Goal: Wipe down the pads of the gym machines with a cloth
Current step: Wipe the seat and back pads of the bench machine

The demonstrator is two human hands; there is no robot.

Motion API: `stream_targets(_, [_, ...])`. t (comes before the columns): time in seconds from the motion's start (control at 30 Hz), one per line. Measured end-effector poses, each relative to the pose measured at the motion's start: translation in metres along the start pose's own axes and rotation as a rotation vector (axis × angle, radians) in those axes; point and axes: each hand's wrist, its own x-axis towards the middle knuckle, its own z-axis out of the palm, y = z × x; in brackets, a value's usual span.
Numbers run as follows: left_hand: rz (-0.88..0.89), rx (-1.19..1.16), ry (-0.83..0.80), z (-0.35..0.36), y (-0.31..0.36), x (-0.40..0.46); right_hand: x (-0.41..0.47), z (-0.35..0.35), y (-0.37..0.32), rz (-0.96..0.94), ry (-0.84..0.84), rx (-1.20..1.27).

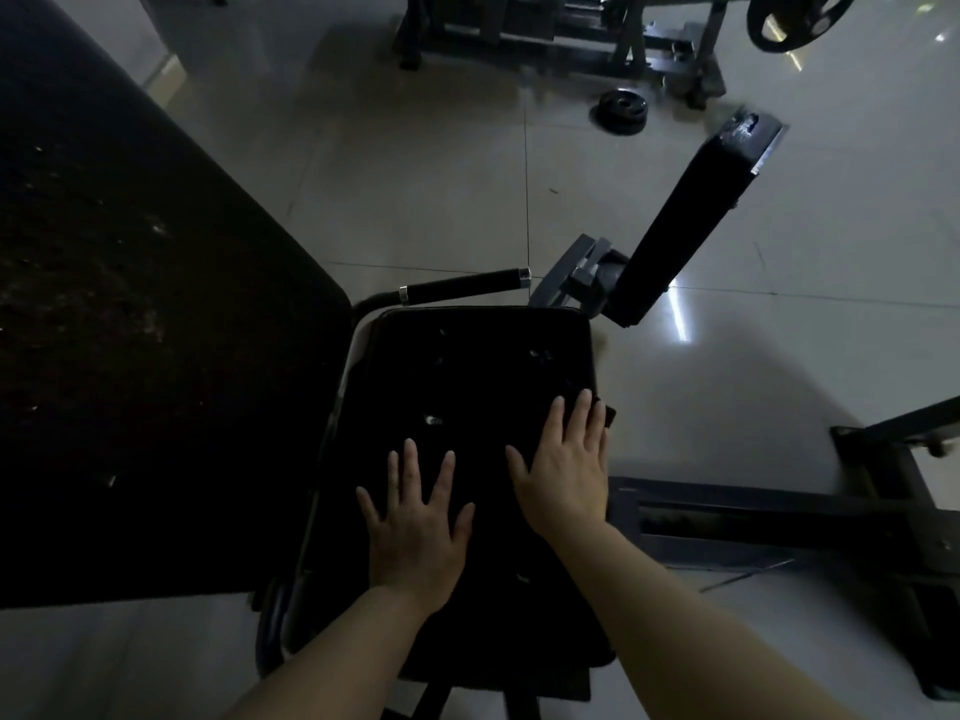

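Dim room, head view looking down on a black seat pad (pixel 467 387) of a gym machine. Left hand (pixel 415 527) lies flat on the pad near its front, fingers spread wide and straight, holding nothing. Right hand (pixel 566 475) also flat, fingers straight and close together, pressing on a dark cloth (pixel 605 410) at the pad's right edge; only a corner of the cloth shows past the fingertips and hangs just over the edge, the rest is hard to tell from the black pad. The pad has a few small pale scuffs or tears. Big black back pad (pixel 130 314) fills the left side, speckled with worn spots. A black handle (pixel 465 285) with silver ends sits just behind the seat pad. Behind and right of that, a long black pad (pixel 685 220) tilts up from a grey metal bracket. Dark steel frame (pixel 779 517) runs along the tiled floor (pixel 441 174) on the right. A small weight plate (pixel 621 111) lies on the floor far back, near another machine.
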Motion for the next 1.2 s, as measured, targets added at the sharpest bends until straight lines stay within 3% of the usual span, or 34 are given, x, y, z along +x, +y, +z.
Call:
stream_targets(0.27, [-0.011, 0.024, -0.115, -0.005, 0.0, 0.007, 0.07, -0.016, -0.005, -0.293, -0.059, -0.092])
stream_targets(0.43, [0.024, 0.023, -0.073, 0.004, -0.006, 0.006, 0.125, -0.035, -0.013, -0.327, -0.068, -0.169])
stream_targets(0.53, [-0.026, 0.054, -0.13, 0.002, -0.005, 0.008, 0.137, -0.038, -0.019, -0.29, -0.018, -0.257])
stream_targets(0.77, [0.087, 0.08, -0.026, -0.009, -0.006, 0.012, 0.091, -0.033, -0.016, -0.273, -0.058, -0.191])
stream_targets(1.03, [0.221, 0.029, -0.011, -0.001, -0.026, 0.007, -0.075, 0.036, 0.023, -0.213, -0.032, -0.125])
stream_targets(1.2, [0.247, -0.002, -0.002, 0.002, -0.031, 0.007, -0.04, 0.032, 0.026, -0.277, 0.032, -0.152])
